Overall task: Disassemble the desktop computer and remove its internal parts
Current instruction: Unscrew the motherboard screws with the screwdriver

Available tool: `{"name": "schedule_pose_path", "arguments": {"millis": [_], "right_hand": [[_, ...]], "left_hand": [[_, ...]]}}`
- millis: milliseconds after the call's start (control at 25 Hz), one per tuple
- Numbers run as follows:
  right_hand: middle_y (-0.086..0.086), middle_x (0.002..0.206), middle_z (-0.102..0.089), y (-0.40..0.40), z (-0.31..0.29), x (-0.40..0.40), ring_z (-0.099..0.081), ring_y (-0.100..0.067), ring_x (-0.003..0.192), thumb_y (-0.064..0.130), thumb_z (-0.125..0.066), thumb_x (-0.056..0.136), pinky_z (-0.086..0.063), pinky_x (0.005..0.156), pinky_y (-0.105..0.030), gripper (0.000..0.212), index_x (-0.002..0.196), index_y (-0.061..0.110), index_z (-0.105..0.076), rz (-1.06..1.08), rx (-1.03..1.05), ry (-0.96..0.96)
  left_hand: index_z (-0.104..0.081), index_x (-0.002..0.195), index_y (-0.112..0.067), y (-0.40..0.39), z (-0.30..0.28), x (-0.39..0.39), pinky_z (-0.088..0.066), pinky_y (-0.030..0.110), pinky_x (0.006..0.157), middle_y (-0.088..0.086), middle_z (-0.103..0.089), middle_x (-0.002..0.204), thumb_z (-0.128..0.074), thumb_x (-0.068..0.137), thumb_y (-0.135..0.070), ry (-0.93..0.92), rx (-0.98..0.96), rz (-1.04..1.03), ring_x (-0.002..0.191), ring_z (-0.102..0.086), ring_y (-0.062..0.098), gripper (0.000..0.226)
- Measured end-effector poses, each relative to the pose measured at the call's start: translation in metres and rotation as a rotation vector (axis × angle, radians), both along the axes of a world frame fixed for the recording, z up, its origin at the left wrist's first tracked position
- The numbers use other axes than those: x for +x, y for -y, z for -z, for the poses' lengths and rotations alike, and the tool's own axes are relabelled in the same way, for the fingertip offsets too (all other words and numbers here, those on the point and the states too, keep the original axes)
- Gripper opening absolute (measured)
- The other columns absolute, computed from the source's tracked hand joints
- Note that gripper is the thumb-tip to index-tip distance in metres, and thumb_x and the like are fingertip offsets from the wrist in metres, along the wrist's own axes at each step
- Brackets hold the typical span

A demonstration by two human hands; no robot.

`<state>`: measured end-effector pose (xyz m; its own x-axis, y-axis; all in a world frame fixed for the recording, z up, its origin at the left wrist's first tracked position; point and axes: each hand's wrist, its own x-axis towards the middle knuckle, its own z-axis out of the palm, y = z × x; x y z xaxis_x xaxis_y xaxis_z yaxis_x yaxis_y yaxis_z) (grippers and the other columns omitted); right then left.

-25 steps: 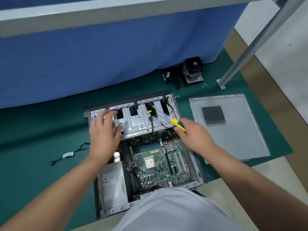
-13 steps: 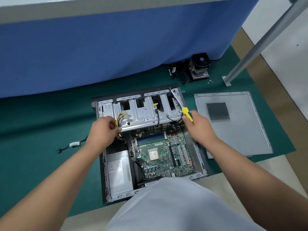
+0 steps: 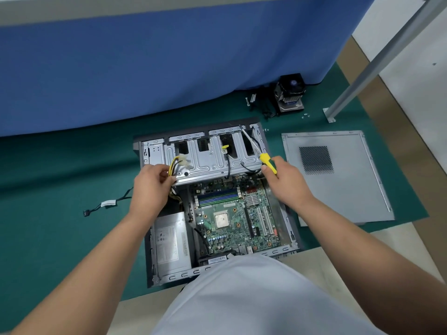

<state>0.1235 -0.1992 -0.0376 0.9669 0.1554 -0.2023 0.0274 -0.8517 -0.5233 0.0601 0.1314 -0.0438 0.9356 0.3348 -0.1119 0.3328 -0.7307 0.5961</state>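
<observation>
An open desktop case (image 3: 289,226) lies on a green mat. Inside are a green motherboard (image 3: 232,213), a grey power supply (image 3: 170,245) at the lower left and a silver drive cage (image 3: 208,160) at the far end. My left hand (image 3: 151,187) grips a bundle of yellow and black power cables (image 3: 174,165) with a white connector at the cage's left front corner. My right hand (image 3: 286,181) holds a yellow-handled screwdriver (image 3: 267,163), its shaft pointing up and left over the cage's right side.
The removed grey side panel (image 3: 338,177) lies right of the case. A CPU cooler with fan (image 3: 290,93) and small loose screws sit at the back by a blue cloth. A loose black cable (image 3: 106,204) lies on the mat at left. A metal leg (image 3: 362,73) slants at right.
My left hand came off the top of the drive cage, moved to its front left corner and pulled the yellow-black cable bundle out. My right hand shifted right with the screwdriver.
</observation>
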Motion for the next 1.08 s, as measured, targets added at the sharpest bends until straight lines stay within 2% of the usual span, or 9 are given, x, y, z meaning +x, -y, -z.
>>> {"name": "schedule_pose_path", "arguments": {"millis": [160, 240, 360, 480, 680, 800, 880, 1000, 1080], "right_hand": [[0.004, 0.081, -0.070, 0.025, 0.006, 0.001, -0.063, -0.005, 0.066, 0.044, -0.048, 0.105, -0.050, 0.063, -0.030, 0.017, 0.113, 0.030, -0.055, 0.372, 0.492, -0.144], [0.003, 0.082, -0.071, 0.040, 0.022, 0.001, -0.063, -0.004, 0.066, 0.041, -0.048, 0.105, -0.052, 0.066, -0.034, 0.009, 0.104, 0.033, -0.053, 0.518, 0.484, -0.127], [-0.005, 0.090, -0.069, 0.057, 0.056, 0.007, -0.062, -0.022, 0.082, 0.036, -0.050, 0.104, -0.049, 0.075, -0.038, 0.019, 0.098, 0.019, -0.058, 0.555, 0.252, -0.298], [-0.006, 0.097, -0.063, 0.062, 0.080, 0.023, -0.057, -0.027, 0.090, 0.036, -0.055, 0.102, -0.041, 0.074, -0.031, 0.023, 0.099, 0.014, -0.059, 0.524, 0.031, -0.454], [-0.012, 0.108, -0.064, 0.056, 0.106, 0.041, -0.057, -0.028, 0.089, 0.026, -0.057, 0.100, -0.043, 0.071, -0.029, 0.023, 0.112, 0.007, -0.060, 0.412, -0.150, -0.503], [-0.016, 0.115, -0.062, 0.056, 0.108, 0.040, -0.058, -0.031, 0.092, 0.020, -0.054, 0.100, -0.044, 0.069, -0.031, 0.024, 0.118, 0.005, -0.057, 0.383, -0.186, -0.491], [-0.019, 0.124, -0.057, 0.056, 0.105, 0.038, -0.058, -0.035, 0.105, 0.022, -0.054, 0.100, -0.049, 0.078, -0.037, 0.032, 0.126, 0.004, -0.054, 0.364, -0.197, -0.481], [-0.019, 0.138, -0.049, 0.054, 0.087, 0.033, -0.052, -0.038, 0.123, 0.032, -0.058, 0.101, -0.046, 0.104, -0.045, 0.046, 0.137, 0.006, -0.050, 0.364, -0.092, -0.403], [-0.014, 0.140, -0.051, 0.051, 0.064, 0.024, -0.055, -0.031, 0.124, 0.038, -0.055, 0.103, -0.044, 0.107, -0.040, 0.046, 0.138, 0.008, -0.051, 0.351, 0.069, -0.257]], "left_hand": [[-0.048, 0.148, -0.019, 0.019, 0.009, -0.023, -0.038, 0.030, 0.104, -0.001, -0.050, 0.129, -0.062, 0.101, -0.022, 0.065, -0.060, 0.010, 0.114, -0.050, 0.014, 0.048], [-0.041, 0.152, -0.023, 0.032, 0.013, -0.035, -0.033, 0.036, 0.111, 0.001, -0.041, 0.147, -0.059, 0.102, -0.026, 0.087, 0.003, 0.040, 0.134, -0.040, 0.020, 0.053], [-0.041, 0.152, -0.019, 0.048, 0.021, -0.052, -0.034, 0.047, 0.115, 0.007, -0.033, 0.158, -0.058, 0.101, -0.030, 0.102, 0.209, 0.108, 0.144, -0.034, 0.029, 0.054], [-0.057, 0.137, -0.011, 0.058, 0.031, -0.066, -0.041, 0.051, 0.112, 0.012, -0.048, 0.147, -0.052, 0.103, -0.035, 0.097, 0.318, 0.183, 0.136, -0.045, 0.033, 0.042], [-0.075, 0.099, -0.019, 0.059, 0.033, -0.068, -0.046, 0.042, 0.090, -0.003, -0.070, 0.099, -0.040, 0.098, -0.043, -0.104, 0.524, 0.342, 0.099, -0.066, 0.025, 0.042], [-0.072, 0.112, -0.030, 0.060, 0.025, -0.056, -0.040, 0.039, 0.100, -0.009, -0.067, 0.113, -0.050, 0.100, -0.043, -0.464, 0.591, 0.453, 0.110, -0.061, 0.019, 0.029], [-0.068, 0.116, -0.031, 0.061, 0.019, -0.044, -0.042, 0.037, 0.098, -0.008, -0.063, 0.121, -0.055, 0.098, -0.037, -0.633, 0.580, 0.495, 0.114, -0.059, 0.018, 0.023], [-0.067, 0.112, -0.022, 0.070, 0.012, -0.031, -0.048, 0.036, 0.087, -0.002, -0.067, 0.115, -0.057, 0.092, -0.013, -0.745, 0.648, 0.553, 0.106, -0.063, 0.021, 0.024], [-0.068, 0.110, -0.019, 0.076, 0.008, -0.026, -0.046, 0.037, 0.085, 0.001, -0.068, 0.111, -0.057, 0.090, -0.004, -0.763, 0.756, 0.645, 0.103, -0.065, 0.023, 0.028]]}}
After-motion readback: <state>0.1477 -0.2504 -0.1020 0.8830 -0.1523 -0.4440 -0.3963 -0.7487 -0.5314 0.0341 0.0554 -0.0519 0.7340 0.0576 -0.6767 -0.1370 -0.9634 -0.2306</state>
